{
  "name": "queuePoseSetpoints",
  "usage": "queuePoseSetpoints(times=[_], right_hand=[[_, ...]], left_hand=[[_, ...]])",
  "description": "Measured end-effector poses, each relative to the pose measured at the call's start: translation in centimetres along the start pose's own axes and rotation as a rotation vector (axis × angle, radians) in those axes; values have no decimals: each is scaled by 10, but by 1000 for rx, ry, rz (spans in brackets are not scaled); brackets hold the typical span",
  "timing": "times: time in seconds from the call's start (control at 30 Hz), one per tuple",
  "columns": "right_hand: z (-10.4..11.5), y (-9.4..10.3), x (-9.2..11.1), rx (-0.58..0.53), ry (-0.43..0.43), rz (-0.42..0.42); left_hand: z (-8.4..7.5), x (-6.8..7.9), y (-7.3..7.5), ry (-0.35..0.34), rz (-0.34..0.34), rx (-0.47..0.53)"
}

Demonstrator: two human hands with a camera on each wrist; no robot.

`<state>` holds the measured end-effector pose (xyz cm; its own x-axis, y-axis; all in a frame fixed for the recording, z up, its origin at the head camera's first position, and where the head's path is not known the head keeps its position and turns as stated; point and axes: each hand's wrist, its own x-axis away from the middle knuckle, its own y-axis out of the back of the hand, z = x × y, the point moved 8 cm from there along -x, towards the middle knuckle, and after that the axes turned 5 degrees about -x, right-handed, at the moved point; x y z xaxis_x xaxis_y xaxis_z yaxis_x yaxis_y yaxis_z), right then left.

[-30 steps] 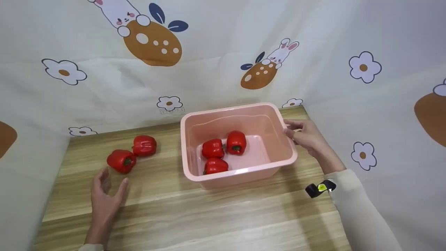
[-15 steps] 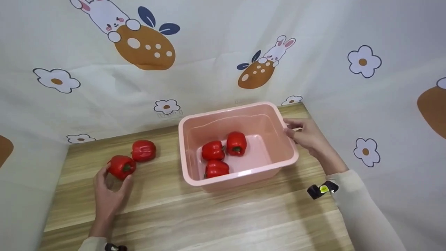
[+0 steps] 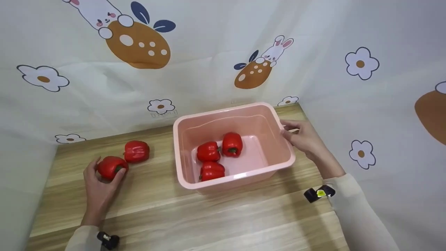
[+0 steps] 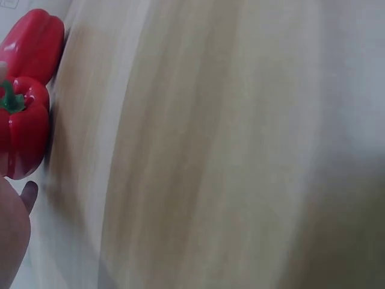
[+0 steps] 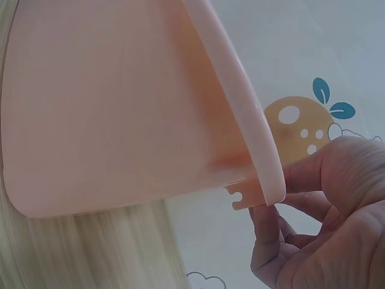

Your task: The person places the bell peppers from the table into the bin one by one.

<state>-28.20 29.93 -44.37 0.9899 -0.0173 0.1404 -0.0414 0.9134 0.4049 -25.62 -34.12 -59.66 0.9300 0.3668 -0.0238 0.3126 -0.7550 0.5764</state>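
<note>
My left hand (image 3: 99, 191) grips a red bell pepper (image 3: 110, 168) at the left of the table, thumb near its green stem and fingers round its far left side. In the left wrist view that pepper (image 4: 27, 135) is cut off by the left edge. A second red bell pepper (image 3: 137, 151) lies right behind it. With thumb and fingers, my right hand (image 3: 308, 139) pinches the right rim of a pink plastic bin (image 3: 177, 153); the right wrist view shows the fingers (image 5: 266, 235) under the rim. Three red bell peppers (image 3: 232, 143) lie inside the bin, toward its left.
The wood-grain table (image 3: 209, 223) carries the bin and the loose peppers. A pale curtain (image 3: 202, 69) printed with rabbits and flowers hangs behind the table and along both sides. A small black device (image 3: 320, 193) sits at the right wrist, another black device (image 3: 108, 240) at the left.
My left hand has moved forward from in front of the nearer loose pepper and closed its fingers and thumb round it. The right hand stays at the bin's rim. The head view has shifted slightly.
</note>
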Motion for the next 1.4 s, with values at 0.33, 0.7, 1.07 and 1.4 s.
queuePoseSetpoints(times=[0.33, 0.7, 1.07, 1.4], right_hand=[[-2, 1, 0, -16, 5, -10], [-2, 2, -1, -4, 16, -5], [5, 1, -3, -3, 5, 41], [1, 1, -4, 3, -32, 56]], left_hand=[[-4, -13, -12, -52, 28, -53], [-10, -3, -15, -101, -44, -41], [-15, 20, 7, -31, -112, -14], [-37, 31, 26, -41, -130, 17]])
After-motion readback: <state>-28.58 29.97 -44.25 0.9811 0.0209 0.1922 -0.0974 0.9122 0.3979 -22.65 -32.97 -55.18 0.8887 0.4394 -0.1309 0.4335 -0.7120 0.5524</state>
